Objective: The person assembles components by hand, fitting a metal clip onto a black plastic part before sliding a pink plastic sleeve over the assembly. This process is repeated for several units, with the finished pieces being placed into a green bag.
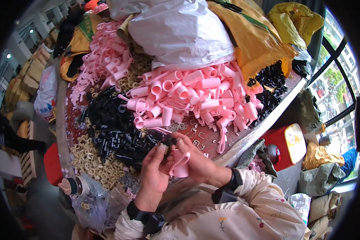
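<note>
Both my hands meet over the near edge of the worktable. Between the thumb and fingers of my left hand [154, 170] is a small beige plastic piece [164, 149]. My right hand [199, 163] is closed around a pink plastic tube with a strap loop [181, 168], which hangs below its fingers. A small black plastic part [170, 140] sits at the fingertips where the hands come together; which hand bears its weight I cannot tell. Just beyond lie a heap of black plastic parts [112, 136] and a pile of pink tubes [196, 92].
Beige rings [92, 164] are heaped at the left of the red tabletop [72, 124]. A white sack [180, 36] and a yellow sack [256, 40] lie at the back. A bottle [74, 185] stands at the near left corner; a red stool [286, 146] is at the right.
</note>
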Demonstrator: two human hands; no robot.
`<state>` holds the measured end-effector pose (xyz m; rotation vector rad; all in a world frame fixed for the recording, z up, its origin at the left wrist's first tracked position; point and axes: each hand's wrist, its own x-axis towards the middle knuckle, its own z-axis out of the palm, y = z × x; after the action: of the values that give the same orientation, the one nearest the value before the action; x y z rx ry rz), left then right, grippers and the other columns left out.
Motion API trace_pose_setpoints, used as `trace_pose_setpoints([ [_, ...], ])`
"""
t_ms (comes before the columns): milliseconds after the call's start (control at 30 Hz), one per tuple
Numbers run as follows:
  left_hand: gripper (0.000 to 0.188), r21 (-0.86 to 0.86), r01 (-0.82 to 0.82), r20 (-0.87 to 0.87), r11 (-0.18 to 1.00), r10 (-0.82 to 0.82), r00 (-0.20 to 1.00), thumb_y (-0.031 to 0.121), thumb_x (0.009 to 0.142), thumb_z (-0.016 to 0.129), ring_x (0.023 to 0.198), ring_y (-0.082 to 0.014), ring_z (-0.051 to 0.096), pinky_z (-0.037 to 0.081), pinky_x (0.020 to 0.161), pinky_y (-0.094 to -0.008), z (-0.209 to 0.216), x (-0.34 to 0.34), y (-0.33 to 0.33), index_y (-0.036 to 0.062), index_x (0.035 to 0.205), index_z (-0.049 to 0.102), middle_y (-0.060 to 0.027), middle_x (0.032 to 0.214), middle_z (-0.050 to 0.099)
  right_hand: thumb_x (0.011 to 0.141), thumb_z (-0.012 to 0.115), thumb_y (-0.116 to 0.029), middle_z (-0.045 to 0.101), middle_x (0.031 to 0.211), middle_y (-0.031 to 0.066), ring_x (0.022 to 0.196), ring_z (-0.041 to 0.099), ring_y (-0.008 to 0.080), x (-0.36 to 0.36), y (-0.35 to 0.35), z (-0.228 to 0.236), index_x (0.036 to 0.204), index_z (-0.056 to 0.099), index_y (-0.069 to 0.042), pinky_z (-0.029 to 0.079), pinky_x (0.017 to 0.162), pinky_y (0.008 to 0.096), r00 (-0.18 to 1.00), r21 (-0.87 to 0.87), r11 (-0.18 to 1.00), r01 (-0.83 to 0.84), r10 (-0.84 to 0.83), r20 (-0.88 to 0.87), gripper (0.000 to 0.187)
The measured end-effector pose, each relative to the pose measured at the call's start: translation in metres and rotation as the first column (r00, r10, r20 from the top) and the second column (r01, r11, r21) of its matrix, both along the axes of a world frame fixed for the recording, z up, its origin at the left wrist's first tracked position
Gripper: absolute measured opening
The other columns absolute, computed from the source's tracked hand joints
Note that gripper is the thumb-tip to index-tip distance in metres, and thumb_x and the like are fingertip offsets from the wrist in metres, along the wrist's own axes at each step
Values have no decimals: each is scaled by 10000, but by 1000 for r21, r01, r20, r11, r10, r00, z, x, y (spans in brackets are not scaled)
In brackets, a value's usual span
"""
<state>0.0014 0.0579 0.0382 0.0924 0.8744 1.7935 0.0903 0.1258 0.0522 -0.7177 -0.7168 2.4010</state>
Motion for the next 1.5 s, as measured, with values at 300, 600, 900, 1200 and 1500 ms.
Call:
trace_pose_setpoints([
  [300,251,-53,109,-243,993,-119,963,134,820,486,615,-85,552,479,552,-189,-2,-4,-1,4,1034,474,-62,874,563,828,382,-434,521,836,25,660,516,121,5,40,-42,1045,439,-74,453,556,237,849,-131,840,-526,513,-126,424],
  [600,206,10,-71,-194,997,72,978,114,822,468,657,-143,578,499,576,-236,-4,-22,-19,7,998,459,-93,860,563,793,510,-334,533,823,14,658,506,103,18,28,-27,1094,433,-60,432,568,219,840,21,840,-542,542,-4,414],
  [900,230,-173,167,-418,971,-226,880,83,802,494,647,-148,581,487,592,-219,25,-41,-59,-28,1000,459,-116,837,569,687,624,-122,516,803,75,744,520,213,27,58,7,1053,481,-36,428,655,318,931,945,-101,-311,167,324,402],
  [1200,293,-218,307,-416,927,-373,830,75,797,507,651,-128,577,469,576,-199,26,-25,-59,-50,1058,466,-101,805,578,655,618,-75,458,873,116,751,492,271,19,25,15,1098,458,-34,424,636,334,883,917,-223,-330,271,384,473],
  [1500,346,-336,180,-669,924,-369,645,115,815,495,662,-104,561,466,581,-203,32,-11,-53,-36,1119,426,-88,819,568,649,630,-112,428,867,125,734,482,271,26,15,-10,1122,428,-14,421,625,338,920,939,-93,-332,190,344,524],
])
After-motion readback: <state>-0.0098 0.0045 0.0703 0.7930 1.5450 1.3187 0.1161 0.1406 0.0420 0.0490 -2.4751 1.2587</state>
